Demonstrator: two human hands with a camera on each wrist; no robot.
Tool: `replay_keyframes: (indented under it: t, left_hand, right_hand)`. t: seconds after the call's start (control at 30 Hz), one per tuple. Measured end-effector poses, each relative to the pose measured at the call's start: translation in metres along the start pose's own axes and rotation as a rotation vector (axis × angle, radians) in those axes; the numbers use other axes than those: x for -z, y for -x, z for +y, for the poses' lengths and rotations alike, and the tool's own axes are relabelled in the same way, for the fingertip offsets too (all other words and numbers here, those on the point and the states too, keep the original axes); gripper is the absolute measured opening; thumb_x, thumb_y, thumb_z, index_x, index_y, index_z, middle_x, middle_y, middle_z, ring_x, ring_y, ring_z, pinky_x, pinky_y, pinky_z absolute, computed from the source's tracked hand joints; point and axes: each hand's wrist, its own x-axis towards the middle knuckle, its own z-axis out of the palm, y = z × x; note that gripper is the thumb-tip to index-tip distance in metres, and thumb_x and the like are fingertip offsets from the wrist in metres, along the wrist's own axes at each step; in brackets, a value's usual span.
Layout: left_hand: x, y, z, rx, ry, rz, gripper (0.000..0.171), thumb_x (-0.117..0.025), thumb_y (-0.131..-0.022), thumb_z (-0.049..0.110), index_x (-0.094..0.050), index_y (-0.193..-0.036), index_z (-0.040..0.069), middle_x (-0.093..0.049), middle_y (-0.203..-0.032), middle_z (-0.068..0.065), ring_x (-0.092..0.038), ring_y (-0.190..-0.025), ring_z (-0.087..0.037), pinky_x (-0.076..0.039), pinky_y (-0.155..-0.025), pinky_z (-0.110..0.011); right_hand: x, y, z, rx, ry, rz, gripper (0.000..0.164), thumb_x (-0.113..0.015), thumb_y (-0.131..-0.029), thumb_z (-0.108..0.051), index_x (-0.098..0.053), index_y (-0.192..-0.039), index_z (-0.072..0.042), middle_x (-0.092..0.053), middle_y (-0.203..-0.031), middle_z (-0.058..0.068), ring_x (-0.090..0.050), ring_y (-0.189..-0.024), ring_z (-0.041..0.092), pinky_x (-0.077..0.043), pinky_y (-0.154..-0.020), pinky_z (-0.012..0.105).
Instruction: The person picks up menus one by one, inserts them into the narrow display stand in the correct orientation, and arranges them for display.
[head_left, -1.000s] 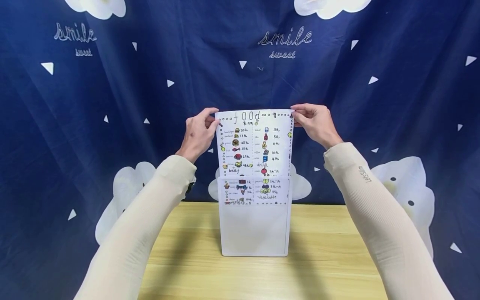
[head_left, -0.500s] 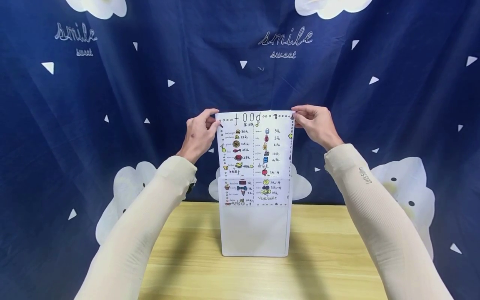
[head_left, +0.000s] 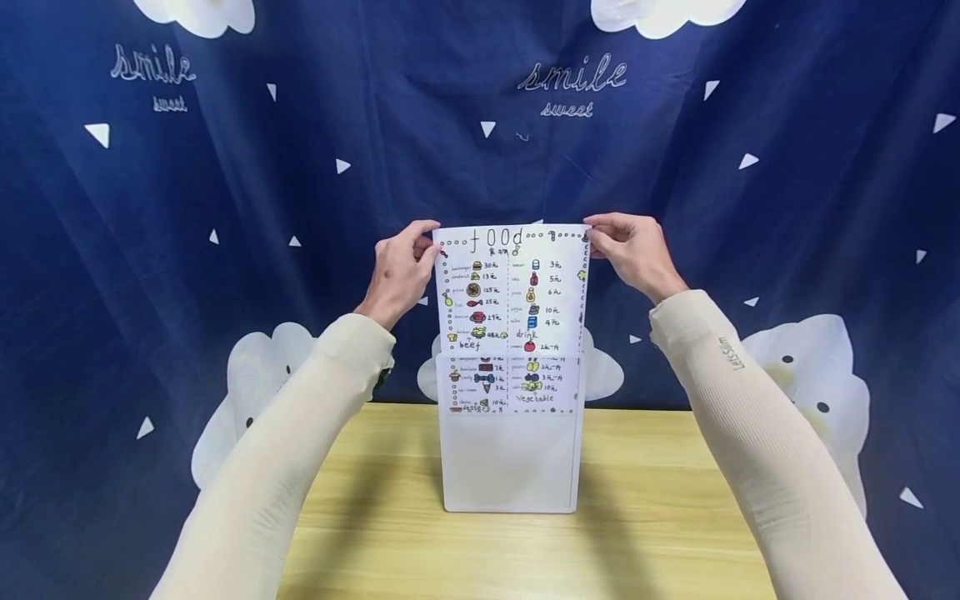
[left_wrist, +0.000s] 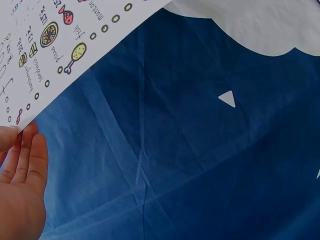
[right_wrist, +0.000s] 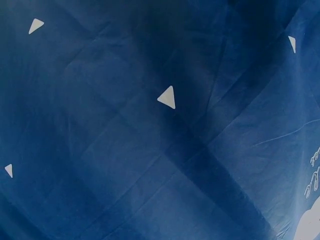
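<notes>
In the head view, both hands hold a white paper menu sheet (head_left: 472, 321) upright by its top corners. Drawn food pictures, prices and the word "food" cover it. My left hand (head_left: 397, 271) pinches the top left corner; in the left wrist view that hand (left_wrist: 22, 185) has its thumb against the sheet's edge (left_wrist: 75, 55). At the top right corner, my right hand (head_left: 630, 252) pinches between thumb and fingers. The sheet's lower part sits within a clear upright sign holder (head_left: 510, 467), whose bottom part looks blank white. No hand shows in the right wrist view.
The holder stands on a light wooden table (head_left: 390, 542). Close behind the table hangs a dark blue curtain (head_left: 420, 100) printed with clouds and triangles. Shadows of the arms fall on the tabletop at both sides of the holder.
Both hands and the menu sheet have come down slightly, so the sheet sits a little lower in the holder. The holder stays in place and the grip looks the same.
</notes>
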Motion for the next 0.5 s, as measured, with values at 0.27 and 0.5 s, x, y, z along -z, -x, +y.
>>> replay_keyframes:
  t: [0.27, 0.5]
  left_hand:
    - [-0.0013, -0.0002, 0.0003, 0.005, -0.002, 0.0, 0.029, -0.065, -0.096, 0.006, -0.066, -0.126, 0.003, -0.074, -0.096, -0.014, -0.068, -0.081, -0.022, -0.052, -0.074, -0.034]
    - [-0.0023, 0.0006, -0.0001, 0.014, -0.002, -0.006, 0.029, -0.065, -0.096, 0.006, -0.066, -0.126, 0.004, -0.074, -0.096, -0.014, -0.068, -0.08, -0.022, -0.052, -0.073, -0.034]
  right_hand:
    - [0.0005, -0.0006, 0.0003, -0.003, -0.016, -0.01, 0.027, -0.063, -0.098, -0.007, -0.068, -0.123, 0.001, -0.07, -0.113, 0.022, -0.07, -0.083, 0.007, -0.056, -0.081, 0.024]
    - [0.0004, -0.0027, 0.0047, -0.002, -0.001, -0.02, 0.027, -0.062, -0.099, -0.007, -0.068, -0.124, 0.002, -0.07, -0.114, 0.021, -0.07, -0.085, 0.009, -0.056, -0.082, 0.026]
